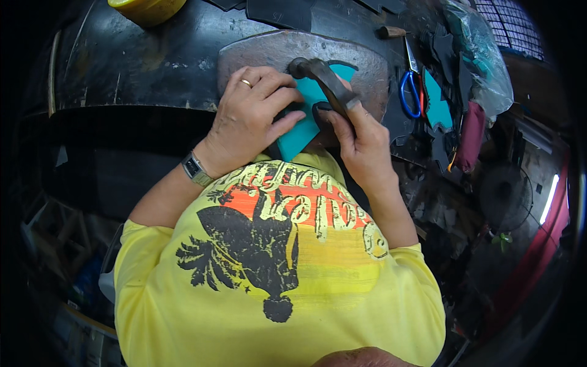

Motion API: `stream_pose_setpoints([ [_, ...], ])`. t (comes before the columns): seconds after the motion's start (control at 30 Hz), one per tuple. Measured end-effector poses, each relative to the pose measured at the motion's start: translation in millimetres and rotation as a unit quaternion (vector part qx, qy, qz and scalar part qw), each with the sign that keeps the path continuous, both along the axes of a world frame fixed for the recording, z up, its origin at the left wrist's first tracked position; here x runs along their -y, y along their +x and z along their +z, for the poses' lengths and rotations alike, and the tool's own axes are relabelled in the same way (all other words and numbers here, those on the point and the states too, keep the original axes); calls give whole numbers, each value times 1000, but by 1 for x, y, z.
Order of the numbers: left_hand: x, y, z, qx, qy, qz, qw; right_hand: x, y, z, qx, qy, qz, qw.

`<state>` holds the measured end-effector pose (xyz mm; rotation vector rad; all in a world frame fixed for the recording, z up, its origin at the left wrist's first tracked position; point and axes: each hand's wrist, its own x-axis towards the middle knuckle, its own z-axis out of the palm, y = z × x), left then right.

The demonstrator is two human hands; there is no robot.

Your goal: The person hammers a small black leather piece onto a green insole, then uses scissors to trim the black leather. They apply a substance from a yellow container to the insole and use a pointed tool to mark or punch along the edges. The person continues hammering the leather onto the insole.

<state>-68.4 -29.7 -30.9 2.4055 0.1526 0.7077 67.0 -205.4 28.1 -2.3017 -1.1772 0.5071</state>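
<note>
A teal, black-edged piece of sheet material (296, 142) lies over a brown, worn slab (257, 50) in front of me. My left hand (254, 107) is on its left side, fingers bent and thumb against the teal surface, gripping that edge. Held in my right hand (367, 137) is a hammer (324, 78) with a dark metal head and a rounded end, which hangs over the teal piece. My right fingers are closed around it close to the head. The hammer hides part of the piece, and whether it touches the material I cannot tell.
The slab sits on a dark, curved-edged table (140, 73). To the right lie blue-handled scissors (408, 92), a wooden-handled tool (391, 32), another teal piece (437, 104), black cut pieces and a clear plastic bag (483, 61). A yellow container (147, 9) stands far left.
</note>
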Motion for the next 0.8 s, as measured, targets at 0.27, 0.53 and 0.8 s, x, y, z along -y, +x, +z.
stream_pose_setpoints([
  [0.27,-21,17,6,-17,-158,56,986,-9,9,6,-126,183,-84,971],
  [0.53,-35,32,5,-73,-43,30,996,17,13,-1,-135,199,-106,965],
  [0.8,-47,38,48,90,-126,7,988,24,17,3,-163,289,-123,935],
])
